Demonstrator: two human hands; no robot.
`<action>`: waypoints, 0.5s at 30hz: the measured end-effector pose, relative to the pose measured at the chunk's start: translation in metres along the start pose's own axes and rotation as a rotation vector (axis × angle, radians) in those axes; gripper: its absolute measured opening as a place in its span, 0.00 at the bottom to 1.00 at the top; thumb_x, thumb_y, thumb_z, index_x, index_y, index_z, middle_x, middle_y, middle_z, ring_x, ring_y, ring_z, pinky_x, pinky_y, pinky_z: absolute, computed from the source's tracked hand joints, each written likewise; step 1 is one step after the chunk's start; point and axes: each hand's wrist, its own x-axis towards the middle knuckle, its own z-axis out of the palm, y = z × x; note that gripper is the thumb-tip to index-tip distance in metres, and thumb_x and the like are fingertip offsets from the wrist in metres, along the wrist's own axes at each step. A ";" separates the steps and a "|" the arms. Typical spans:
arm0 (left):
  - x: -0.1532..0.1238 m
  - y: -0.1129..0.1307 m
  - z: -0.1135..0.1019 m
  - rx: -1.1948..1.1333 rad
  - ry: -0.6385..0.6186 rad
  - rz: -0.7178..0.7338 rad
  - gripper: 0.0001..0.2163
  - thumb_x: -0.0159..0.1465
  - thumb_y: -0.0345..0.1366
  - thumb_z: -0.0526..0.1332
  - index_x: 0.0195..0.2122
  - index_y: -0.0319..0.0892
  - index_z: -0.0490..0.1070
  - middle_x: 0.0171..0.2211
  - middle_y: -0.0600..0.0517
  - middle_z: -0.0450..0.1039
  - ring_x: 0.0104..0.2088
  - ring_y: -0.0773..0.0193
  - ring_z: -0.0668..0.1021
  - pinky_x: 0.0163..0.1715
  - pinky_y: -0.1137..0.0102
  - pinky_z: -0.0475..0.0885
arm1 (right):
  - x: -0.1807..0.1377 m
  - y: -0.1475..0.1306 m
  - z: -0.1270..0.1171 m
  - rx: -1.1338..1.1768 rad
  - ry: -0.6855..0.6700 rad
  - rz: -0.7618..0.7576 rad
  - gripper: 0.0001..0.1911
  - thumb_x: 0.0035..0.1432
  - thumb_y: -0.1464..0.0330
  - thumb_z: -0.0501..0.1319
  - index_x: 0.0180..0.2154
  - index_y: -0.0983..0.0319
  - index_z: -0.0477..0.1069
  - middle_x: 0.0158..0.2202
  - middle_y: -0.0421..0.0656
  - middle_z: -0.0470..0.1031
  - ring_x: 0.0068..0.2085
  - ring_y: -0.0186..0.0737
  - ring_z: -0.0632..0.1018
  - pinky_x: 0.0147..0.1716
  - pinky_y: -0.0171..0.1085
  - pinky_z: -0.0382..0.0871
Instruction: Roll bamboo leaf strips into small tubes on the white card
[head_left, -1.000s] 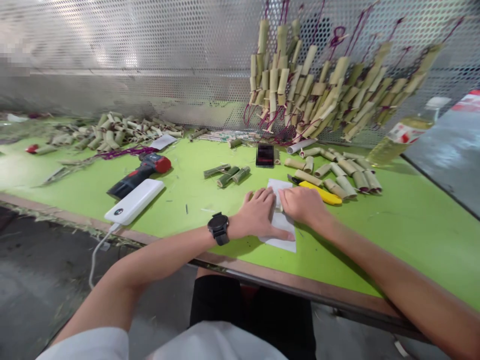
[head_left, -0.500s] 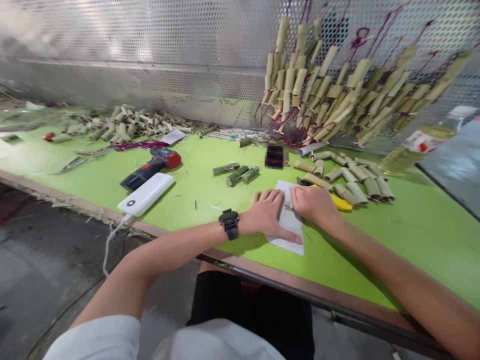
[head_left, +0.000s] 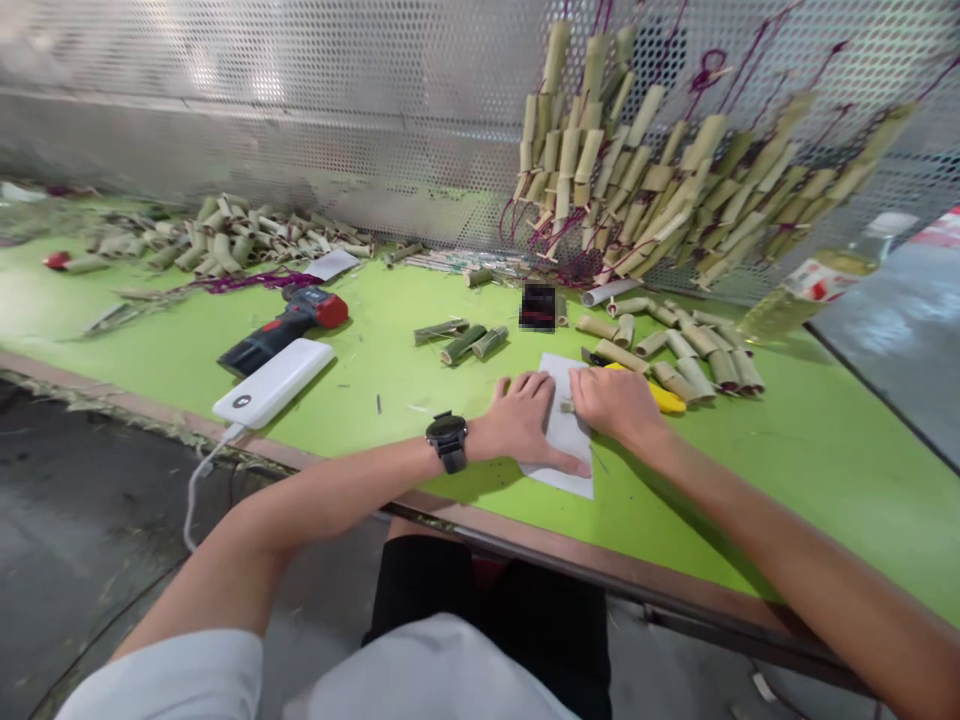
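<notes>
A white sheet (head_left: pixel 566 440) of paper lies on the green tabletop close to me. My left hand (head_left: pixel 521 420), with a dark watch on its wrist, rests flat on the sheet's left side, thumb spread over its lower part. On the upper right of the sheet my right hand (head_left: pixel 611 402) is closed in a fist. The end of a small pale bamboo piece (head_left: pixel 568 407) pokes out at the left of this fist, low against the sheet; the rest is hidden. Beside that hand lies a yellow utility knife (head_left: pixel 667 398), partly covered.
Short bamboo tubes (head_left: pixel 697 350) lie at right, near an oil-coloured bottle (head_left: pixel 810 285). Strung bamboo (head_left: pixel 645 190) hangs against the perforated metal wall. Left are a cordless drill (head_left: pixel 289 325), a corded white power bank (head_left: pixel 274 383) and a bamboo pile (head_left: pixel 225 235). Green tubes (head_left: pixel 465 343) lie mid-table.
The whole view has shifted slightly, so things appear a little further left and higher. Both hands keep nearly the same places on the sheet.
</notes>
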 end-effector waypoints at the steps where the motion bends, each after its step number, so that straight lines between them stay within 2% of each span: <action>1: 0.000 0.000 0.000 -0.002 0.002 -0.003 0.56 0.48 0.78 0.61 0.68 0.44 0.56 0.72 0.36 0.56 0.71 0.34 0.59 0.67 0.44 0.52 | 0.003 0.001 -0.001 -0.010 -0.017 -0.002 0.30 0.74 0.67 0.41 0.41 0.70 0.81 0.39 0.59 0.84 0.37 0.52 0.83 0.29 0.40 0.58; 5: 0.000 0.000 0.000 -0.007 0.006 -0.023 0.59 0.46 0.79 0.61 0.69 0.41 0.56 0.73 0.35 0.54 0.71 0.33 0.58 0.67 0.44 0.51 | -0.012 -0.001 -0.006 0.028 -0.086 -0.041 0.29 0.75 0.66 0.41 0.40 0.67 0.80 0.39 0.56 0.84 0.37 0.48 0.82 0.28 0.39 0.56; 9: -0.001 0.000 0.000 0.000 0.001 -0.008 0.58 0.48 0.78 0.61 0.70 0.43 0.55 0.73 0.36 0.53 0.71 0.34 0.57 0.68 0.44 0.49 | -0.033 -0.008 -0.006 0.069 -0.093 -0.039 0.30 0.76 0.63 0.41 0.38 0.66 0.80 0.36 0.55 0.84 0.33 0.47 0.82 0.27 0.39 0.55; 11: -0.001 0.001 -0.001 0.007 -0.001 -0.010 0.57 0.48 0.78 0.61 0.70 0.44 0.55 0.73 0.36 0.53 0.71 0.34 0.58 0.67 0.45 0.51 | -0.027 -0.008 -0.003 0.045 -0.063 -0.008 0.31 0.75 0.63 0.41 0.39 0.66 0.81 0.37 0.55 0.84 0.35 0.49 0.83 0.28 0.39 0.56; 15: -0.001 0.004 -0.005 0.021 -0.005 -0.019 0.56 0.48 0.78 0.61 0.69 0.45 0.55 0.72 0.35 0.56 0.70 0.33 0.59 0.66 0.44 0.53 | 0.005 -0.001 0.004 -0.012 0.005 0.025 0.34 0.75 0.62 0.39 0.40 0.68 0.83 0.39 0.58 0.85 0.39 0.54 0.84 0.29 0.41 0.59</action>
